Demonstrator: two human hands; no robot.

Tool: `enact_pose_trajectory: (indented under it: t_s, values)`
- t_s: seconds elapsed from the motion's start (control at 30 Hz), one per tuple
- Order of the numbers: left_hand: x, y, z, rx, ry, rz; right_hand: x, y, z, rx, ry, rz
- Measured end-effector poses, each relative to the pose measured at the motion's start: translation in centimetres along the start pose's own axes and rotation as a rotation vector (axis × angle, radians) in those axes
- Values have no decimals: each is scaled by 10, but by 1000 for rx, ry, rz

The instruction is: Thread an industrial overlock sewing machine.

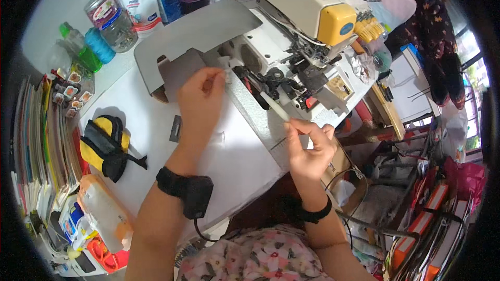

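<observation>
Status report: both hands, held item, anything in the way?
Right fingers: pinching slim white rod, far end at open cream-and-yellow sewing machine. Left fingers: curled, contents unclear. No evident obstruction; large grey panel beyond left hand.

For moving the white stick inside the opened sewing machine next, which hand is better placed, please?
Probably the right hand: it pinches the white stick, whose far end points into the exposed mechanism of the sewing machine. The left hand is near the grey panel, apart from the stick.
</observation>
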State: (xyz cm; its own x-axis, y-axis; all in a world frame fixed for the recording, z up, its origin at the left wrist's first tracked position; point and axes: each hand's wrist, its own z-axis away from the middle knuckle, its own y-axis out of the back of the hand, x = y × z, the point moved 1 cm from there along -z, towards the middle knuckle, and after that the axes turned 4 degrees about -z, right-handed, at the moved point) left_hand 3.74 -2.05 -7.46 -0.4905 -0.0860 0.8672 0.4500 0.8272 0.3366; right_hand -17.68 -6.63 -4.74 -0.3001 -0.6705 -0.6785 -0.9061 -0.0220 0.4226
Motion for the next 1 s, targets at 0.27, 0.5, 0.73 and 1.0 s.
enact_pose_trajectory:
  t_s: [0.27,0.5,0.73,1.0]
  values:
    - [2,-2,0,-66,-112,-92,-3,1,0,-17,10,5]
    - [0,-7,-1,-184,-183,-50,0,0,2,-18,-4,3]
    - [1,-9,-2,-229,-262,-153,-2,0,1,-22,-1,14]
    - [0,-7,-1,-220,-170,-152,-6,-1,3,-20,54,-13]
